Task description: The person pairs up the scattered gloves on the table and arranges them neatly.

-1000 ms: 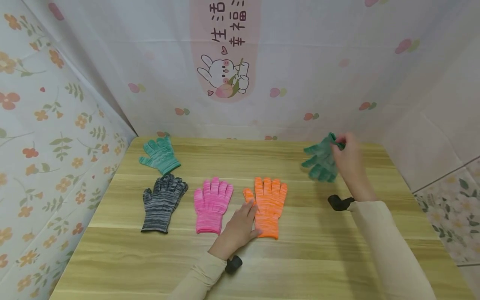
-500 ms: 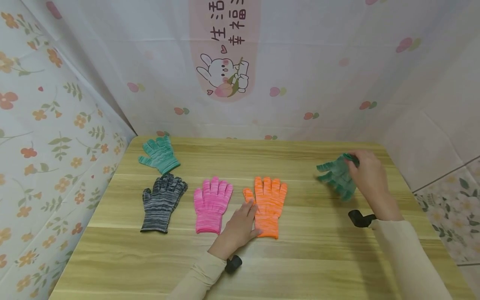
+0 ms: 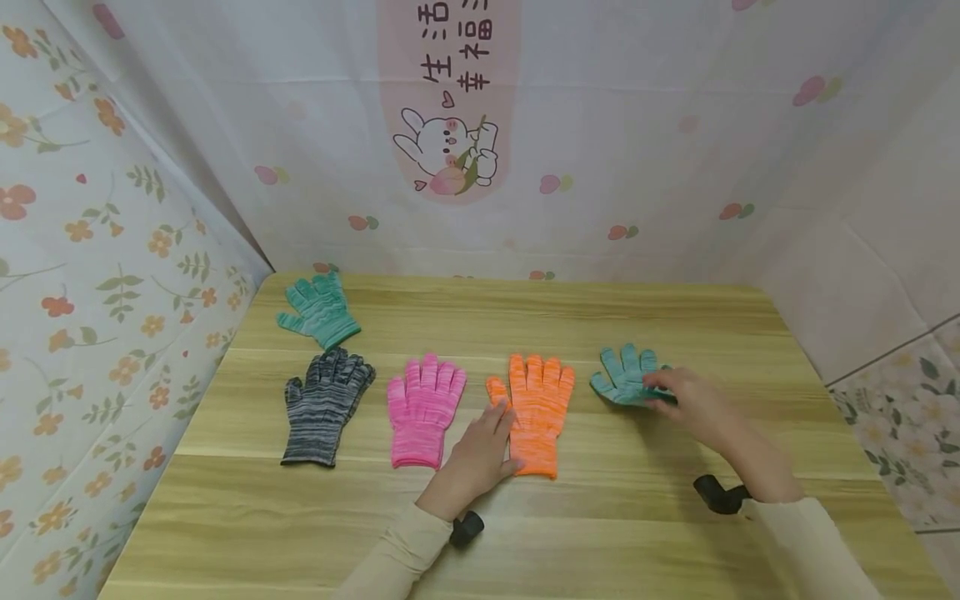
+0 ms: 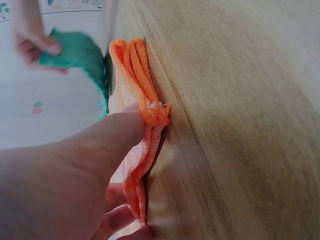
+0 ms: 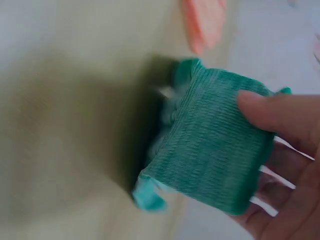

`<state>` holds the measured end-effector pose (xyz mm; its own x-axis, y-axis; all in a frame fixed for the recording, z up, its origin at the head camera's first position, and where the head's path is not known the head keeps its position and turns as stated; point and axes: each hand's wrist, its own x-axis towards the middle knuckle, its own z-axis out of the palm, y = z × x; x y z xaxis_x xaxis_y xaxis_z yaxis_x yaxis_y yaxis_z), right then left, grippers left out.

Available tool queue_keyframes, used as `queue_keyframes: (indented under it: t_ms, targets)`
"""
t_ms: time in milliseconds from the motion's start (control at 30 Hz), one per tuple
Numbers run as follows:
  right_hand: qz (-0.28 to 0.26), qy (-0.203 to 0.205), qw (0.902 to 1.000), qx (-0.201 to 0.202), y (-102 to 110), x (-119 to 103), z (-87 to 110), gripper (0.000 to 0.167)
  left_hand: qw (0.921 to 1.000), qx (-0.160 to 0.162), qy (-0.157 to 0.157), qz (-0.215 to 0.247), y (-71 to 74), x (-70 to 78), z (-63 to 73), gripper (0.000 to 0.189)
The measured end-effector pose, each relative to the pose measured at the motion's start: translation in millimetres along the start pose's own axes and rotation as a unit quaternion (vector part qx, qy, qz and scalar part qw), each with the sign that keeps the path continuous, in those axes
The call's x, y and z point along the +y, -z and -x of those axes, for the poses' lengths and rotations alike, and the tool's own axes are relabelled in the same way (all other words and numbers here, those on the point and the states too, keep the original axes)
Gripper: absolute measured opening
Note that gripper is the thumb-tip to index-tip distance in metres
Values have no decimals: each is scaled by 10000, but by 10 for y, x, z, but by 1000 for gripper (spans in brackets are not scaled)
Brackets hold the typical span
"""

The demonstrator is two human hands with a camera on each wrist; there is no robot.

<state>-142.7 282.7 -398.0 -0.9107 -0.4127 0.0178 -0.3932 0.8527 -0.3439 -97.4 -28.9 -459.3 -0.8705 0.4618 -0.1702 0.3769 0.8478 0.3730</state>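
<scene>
My right hand [image 3: 693,406] pinches a green knit glove [image 5: 207,135] by its cuff, thumb on one side and fingers on the other. In the head view the glove's fingers point to the back, low over the table's right half. My left hand [image 3: 477,454] rests at the left edge of an orange glove [image 3: 538,412], with its thumb by the cuff and its fingers near the glove's thumb. The left wrist view shows the orange glove [image 4: 145,100] edge-on, lying flat on the wood.
Left of the orange glove lie a pink glove [image 3: 426,412] and a grey-black glove [image 3: 326,408]. A second green glove [image 3: 321,308] is at the table's back left corner. Patterned cloth [image 3: 637,150] hangs along the back edge. Black cameras [image 3: 467,529] sit on both wrists.
My right hand has swung right and toward me, then back left and lower with the green glove, whose fingers now point to the back. The left hand has stayed in place.
</scene>
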Motion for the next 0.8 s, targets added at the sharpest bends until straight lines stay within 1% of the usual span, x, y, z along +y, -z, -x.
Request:
queue_keyframes:
  t_ms: [67,167,233,300,433,533,633,800]
  targets:
    - [6,10,9995,-318,-163,-36,95,28,10000,15,-4,-16,-7,-5,0,71]
    - [-47,-74,9983,-576,-378,-85,234,26,10000,48,-57,-61,-16,-10,-4,71]
    - [-79,-182,9979,-622,-483,-108,316,26,9999,56,-87,-101,-17,-12,-7,71]
    - [-75,-187,9984,-528,-554,-135,389,24,9998,68,-102,-132,-14,-14,-10,71]
    - [28,-81,9997,-225,-611,-200,527,27,9999,56,-79,-124,-6,-7,-10,71]
    - [28,-86,9999,-127,-622,-244,606,30,9999,39,-73,-98,-4,-3,-10,71]
    - [-9,-167,9997,-182,-627,-282,666,31,9999,30,-78,-104,-4,-1,-11,71]
    - [-176,-281,9987,-395,-625,-329,735,32,9998,67,-95,-158,11,6,-5,70]
